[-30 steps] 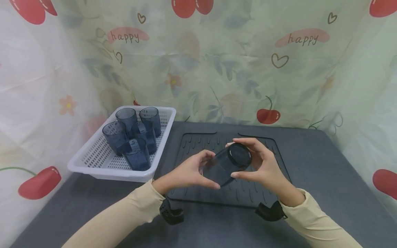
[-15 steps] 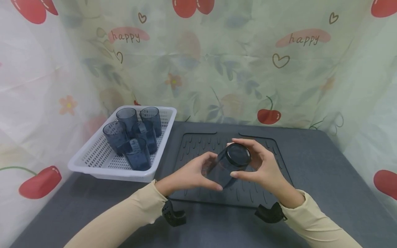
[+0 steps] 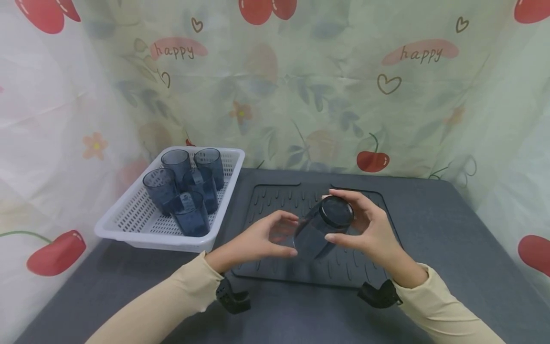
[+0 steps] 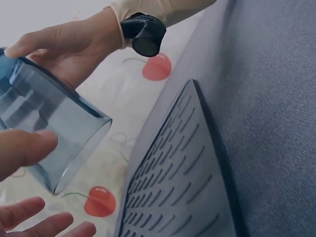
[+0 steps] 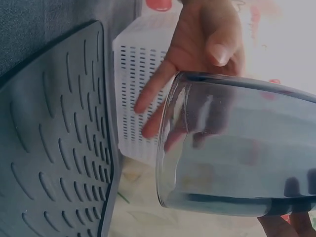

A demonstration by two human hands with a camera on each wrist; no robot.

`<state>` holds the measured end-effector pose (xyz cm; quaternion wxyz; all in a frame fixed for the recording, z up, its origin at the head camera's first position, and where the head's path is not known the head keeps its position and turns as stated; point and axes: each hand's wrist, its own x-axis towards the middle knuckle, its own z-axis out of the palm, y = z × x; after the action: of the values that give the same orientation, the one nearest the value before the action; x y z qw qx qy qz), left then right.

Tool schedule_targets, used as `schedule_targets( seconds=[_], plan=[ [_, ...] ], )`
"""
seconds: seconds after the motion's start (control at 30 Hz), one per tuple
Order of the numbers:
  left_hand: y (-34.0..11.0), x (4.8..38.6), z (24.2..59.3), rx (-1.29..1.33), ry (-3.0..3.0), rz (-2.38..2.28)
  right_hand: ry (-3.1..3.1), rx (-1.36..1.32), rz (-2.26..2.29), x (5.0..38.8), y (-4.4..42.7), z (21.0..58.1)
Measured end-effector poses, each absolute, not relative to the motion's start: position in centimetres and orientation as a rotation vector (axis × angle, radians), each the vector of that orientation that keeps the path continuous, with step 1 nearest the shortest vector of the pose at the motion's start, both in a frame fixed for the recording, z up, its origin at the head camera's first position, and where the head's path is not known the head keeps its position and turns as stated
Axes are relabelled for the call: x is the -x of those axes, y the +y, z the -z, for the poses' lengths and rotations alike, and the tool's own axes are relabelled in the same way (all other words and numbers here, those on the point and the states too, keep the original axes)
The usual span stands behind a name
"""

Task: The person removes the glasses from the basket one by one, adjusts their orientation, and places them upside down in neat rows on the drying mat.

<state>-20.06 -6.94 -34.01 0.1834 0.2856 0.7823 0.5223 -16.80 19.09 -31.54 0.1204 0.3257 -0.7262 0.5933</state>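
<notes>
The right hand [image 3: 373, 229] grips a blue-tinted glass [image 3: 312, 235] near its base, just right of the frame's centre, tilted with its mouth towards the lower left. The left hand [image 3: 259, 237] is spread wide beside the mouth; whether it touches cannot be told. Below them lies a ridged dark mat [image 3: 265, 197] on the table [image 3: 442, 229]. At left, a white basket [image 3: 150, 240] holds five similar glasses [image 3: 192, 217].

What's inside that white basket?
Five dark blue glasses stand in the white basket, rims up. Part of its slotted bottom shows beside them; whatever lies directly beneath the glasses is covered.
</notes>
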Motion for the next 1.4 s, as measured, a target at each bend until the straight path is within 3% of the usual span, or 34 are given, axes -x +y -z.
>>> schedule_targets(
  seconds=[0.63,1.4],
  plan=[
    [-8.5,20.0,35.6,-0.84,2.24,-1.313,-2.172,-0.703,-1.634,17.9,20.9,31.5],
    [-8.7,19.4,36.8,-0.84,2.228,-1.242,-2.302,-0.318,-1.517,21.6,24.4,32.1]
  ],
)
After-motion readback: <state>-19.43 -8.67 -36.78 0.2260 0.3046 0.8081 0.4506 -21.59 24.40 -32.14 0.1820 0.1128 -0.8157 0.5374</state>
